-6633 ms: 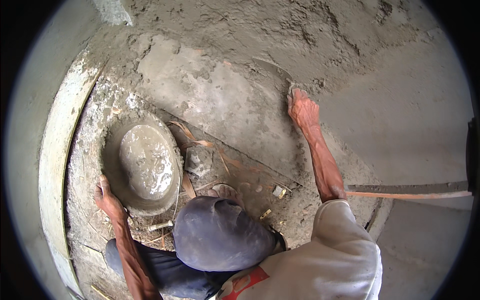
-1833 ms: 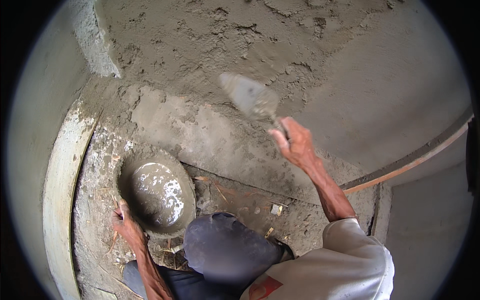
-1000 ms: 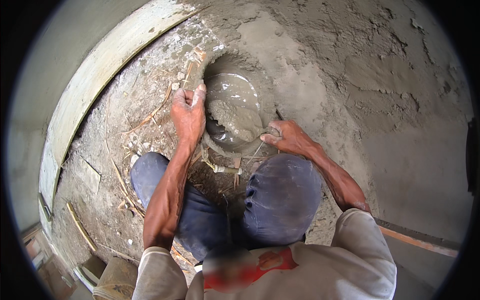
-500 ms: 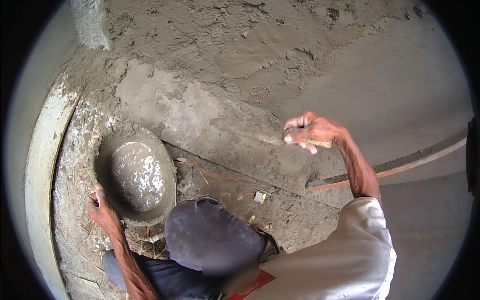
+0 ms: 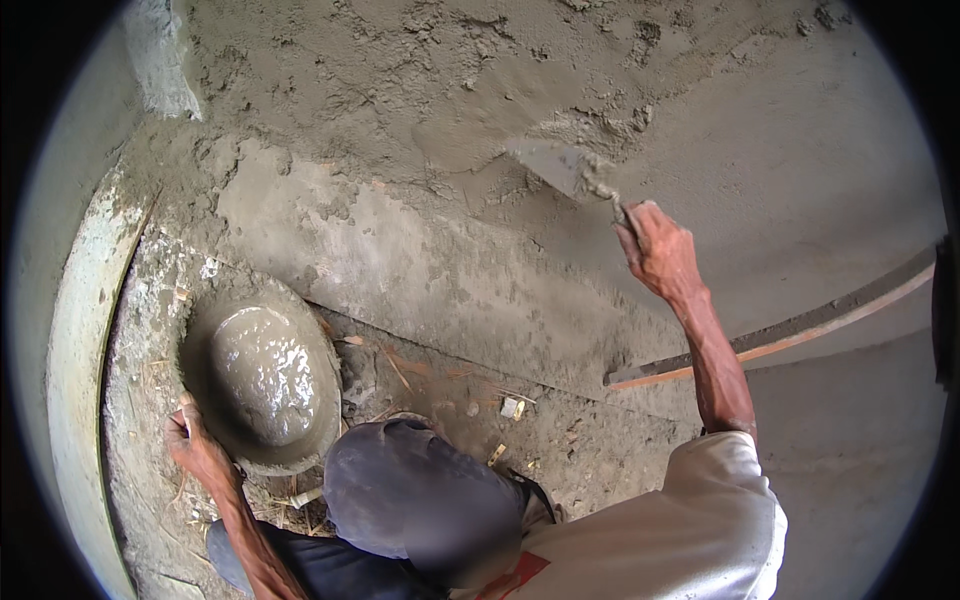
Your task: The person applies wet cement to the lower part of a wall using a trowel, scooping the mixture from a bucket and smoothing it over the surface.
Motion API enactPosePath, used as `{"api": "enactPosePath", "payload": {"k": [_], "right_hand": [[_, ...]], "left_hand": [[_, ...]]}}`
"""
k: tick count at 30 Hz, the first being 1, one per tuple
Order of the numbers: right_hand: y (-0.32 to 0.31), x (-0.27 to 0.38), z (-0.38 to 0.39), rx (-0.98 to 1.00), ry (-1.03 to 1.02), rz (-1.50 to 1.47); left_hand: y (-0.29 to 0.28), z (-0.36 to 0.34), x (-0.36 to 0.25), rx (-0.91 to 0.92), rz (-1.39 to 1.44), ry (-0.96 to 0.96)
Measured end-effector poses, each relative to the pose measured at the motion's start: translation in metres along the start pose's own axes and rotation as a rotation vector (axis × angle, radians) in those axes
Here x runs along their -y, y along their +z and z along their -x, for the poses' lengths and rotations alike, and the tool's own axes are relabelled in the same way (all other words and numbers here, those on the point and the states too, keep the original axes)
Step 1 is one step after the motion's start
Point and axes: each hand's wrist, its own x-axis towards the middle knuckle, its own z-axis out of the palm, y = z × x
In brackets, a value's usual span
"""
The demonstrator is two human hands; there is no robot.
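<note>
My right hand [image 5: 662, 250] is closed round the handle of a trowel [image 5: 556, 166], whose pointed metal blade lies at the wet mortar on the wall [image 5: 470, 110]. A lump of mortar clings where blade and handle meet. My left hand [image 5: 198, 440] grips the near-left rim of a round basin [image 5: 325, 400]. Inside the basin is wet, shiny grey mortar [image 5: 262, 375]. Rough, uneven mortar covers the upper part of the wall, while a lower band looks thinner and smoother.
A long straight board [image 5: 800, 335] leans out from the right side. On the left runs a pale plank-like strip [image 5: 85, 330]. Straw bits and a small whitish chunk [image 5: 512, 408] lie on the dirty ground by my knee [image 5: 400, 490].
My right hand has moved up and to the right, swinging the trowel from above the lower band to the rough mortar higher on the wall. The left hand keeps its grip on the basin.
</note>
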Motion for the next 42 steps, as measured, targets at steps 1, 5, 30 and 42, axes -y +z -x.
{"api": "enactPosePath", "payload": {"k": [1,5,30,42], "right_hand": [[0.019,0.001,0.001,0.013,-0.023,0.154],[0.03,-0.029,-0.024,-0.067,-0.035,0.356],[0.113,0.423,-0.068,0.303,-0.761,-0.385],[0.087,0.42,-0.059,0.796,-0.649,-0.915]], "left_hand": [[0.001,0.0,0.0,-0.003,0.011,0.005],[0.002,0.003,-0.001,0.012,-0.056,-0.001],[0.032,0.043,-0.051,0.049,-0.217,0.157],[0.014,0.031,-0.044,-0.029,-0.258,0.088]]}}
